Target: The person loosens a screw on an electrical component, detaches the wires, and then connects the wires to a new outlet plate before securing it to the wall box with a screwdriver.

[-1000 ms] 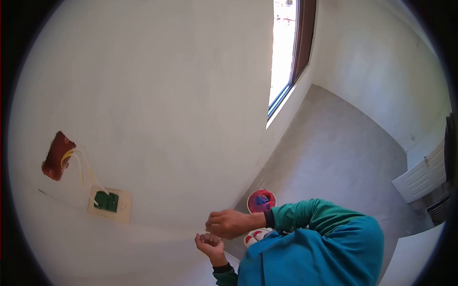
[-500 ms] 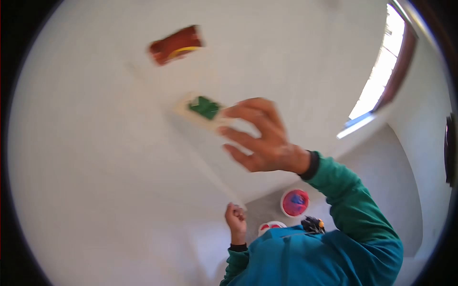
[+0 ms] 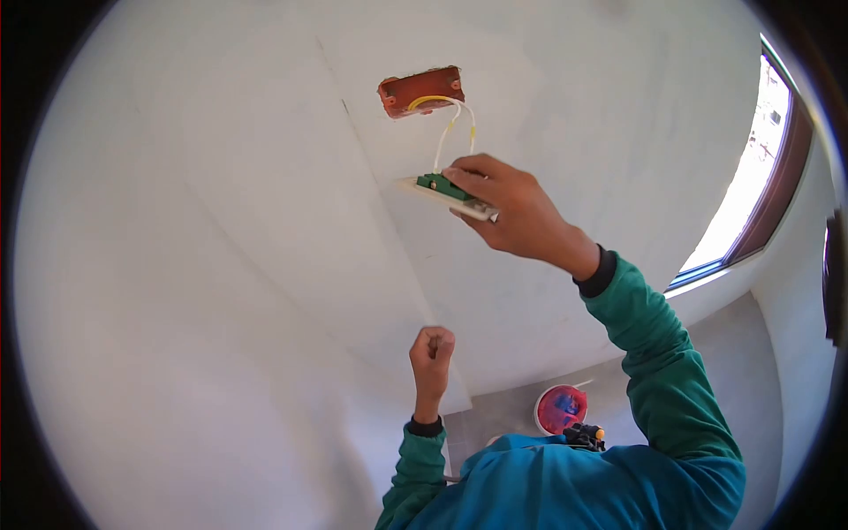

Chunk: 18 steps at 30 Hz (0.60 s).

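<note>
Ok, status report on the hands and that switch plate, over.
Right hand grips switch plate, held off the wall. Wires run up to wall box. Left hand fisted below, contents unclear. Nothing in the way.

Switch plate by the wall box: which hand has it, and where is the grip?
The right hand pinches the switch plate at its right end, wires attached. The left hand is fisted; contents cannot be told.

plate [image 3: 446,196]: far end hidden under right hand [image 3: 512,208] | left fist [image 3: 431,346]: contents not discernible | bucket [image 3: 561,409]: lower part hidden by hood [image 3: 565,481]
</note>
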Each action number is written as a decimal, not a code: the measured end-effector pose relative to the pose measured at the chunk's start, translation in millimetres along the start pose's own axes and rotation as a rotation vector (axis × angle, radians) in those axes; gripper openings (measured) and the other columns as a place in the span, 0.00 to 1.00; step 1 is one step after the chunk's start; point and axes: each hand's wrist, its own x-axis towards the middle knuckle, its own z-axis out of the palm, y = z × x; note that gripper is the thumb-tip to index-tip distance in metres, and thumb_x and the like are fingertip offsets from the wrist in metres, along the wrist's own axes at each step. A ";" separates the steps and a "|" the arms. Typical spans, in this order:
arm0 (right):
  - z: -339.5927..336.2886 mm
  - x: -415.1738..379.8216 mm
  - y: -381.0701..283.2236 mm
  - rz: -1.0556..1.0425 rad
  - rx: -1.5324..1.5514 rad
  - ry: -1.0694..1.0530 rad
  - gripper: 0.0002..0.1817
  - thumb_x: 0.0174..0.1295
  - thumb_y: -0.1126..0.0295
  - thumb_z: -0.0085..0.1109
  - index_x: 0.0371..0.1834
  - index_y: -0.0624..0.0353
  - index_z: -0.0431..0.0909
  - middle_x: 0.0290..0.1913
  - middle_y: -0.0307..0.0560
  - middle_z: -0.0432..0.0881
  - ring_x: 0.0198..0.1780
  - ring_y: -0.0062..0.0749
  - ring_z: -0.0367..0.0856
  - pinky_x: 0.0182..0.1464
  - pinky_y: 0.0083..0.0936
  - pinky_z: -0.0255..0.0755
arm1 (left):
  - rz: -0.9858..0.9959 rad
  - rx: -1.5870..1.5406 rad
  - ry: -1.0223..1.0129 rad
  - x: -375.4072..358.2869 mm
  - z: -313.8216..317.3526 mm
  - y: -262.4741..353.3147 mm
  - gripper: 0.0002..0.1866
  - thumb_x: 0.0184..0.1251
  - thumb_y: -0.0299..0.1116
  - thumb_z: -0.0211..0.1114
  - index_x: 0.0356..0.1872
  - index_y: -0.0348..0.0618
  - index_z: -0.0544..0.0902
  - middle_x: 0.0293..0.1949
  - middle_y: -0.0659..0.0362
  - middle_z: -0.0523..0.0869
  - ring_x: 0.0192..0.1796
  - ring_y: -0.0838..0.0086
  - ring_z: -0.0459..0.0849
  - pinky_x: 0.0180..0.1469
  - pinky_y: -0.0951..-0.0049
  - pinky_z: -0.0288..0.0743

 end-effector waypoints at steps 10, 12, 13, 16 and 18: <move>-3.1 47.8 8.7 -0.053 0.373 0.094 0.14 0.61 0.72 0.63 0.51 0.61 0.81 0.46 0.46 0.77 0.48 0.40 0.78 0.49 0.31 0.75 | -0.068 -0.474 -0.456 112.7 54.0 119.3 0.40 0.64 0.70 0.52 0.55 0.40 0.73 0.25 0.71 0.67 0.23 0.87 0.61 0.22 0.86 0.52; 3.1 44.8 8.9 0.007 0.406 0.093 0.16 0.58 0.73 0.66 0.51 0.59 0.81 0.46 0.44 0.74 0.48 0.39 0.76 0.50 0.32 0.74 | -0.151 -0.634 -0.551 134.5 64.1 137.0 0.43 0.60 0.74 0.53 0.56 0.41 0.73 0.27 0.71 0.70 0.24 0.87 0.63 0.22 0.86 0.53; 1.5 42.6 8.1 0.044 0.394 0.014 0.18 0.56 0.73 0.66 0.51 0.59 0.81 0.49 0.45 0.73 0.50 0.40 0.76 0.51 0.32 0.74 | -0.138 -0.636 -0.447 141.9 71.8 145.1 0.41 0.59 0.74 0.54 0.55 0.43 0.73 0.29 0.70 0.72 0.25 0.86 0.64 0.23 0.86 0.55; -6.5 38.3 10.0 0.112 0.384 -0.088 0.21 0.52 0.73 0.69 0.51 0.60 0.81 0.57 0.46 0.71 0.53 0.40 0.76 0.53 0.32 0.74 | -0.065 -0.591 -0.259 155.0 90.1 161.0 0.36 0.59 0.71 0.57 0.51 0.48 0.75 0.30 0.68 0.75 0.25 0.86 0.67 0.23 0.86 0.56; -13.0 34.9 22.4 -0.119 0.431 0.012 0.20 0.53 0.73 0.68 0.51 0.61 0.80 0.58 0.45 0.74 0.56 0.38 0.77 0.56 0.33 0.74 | -0.002 -0.550 -0.176 154.6 92.5 168.3 0.32 0.60 0.69 0.58 0.47 0.50 0.76 0.30 0.67 0.77 0.25 0.86 0.68 0.23 0.86 0.56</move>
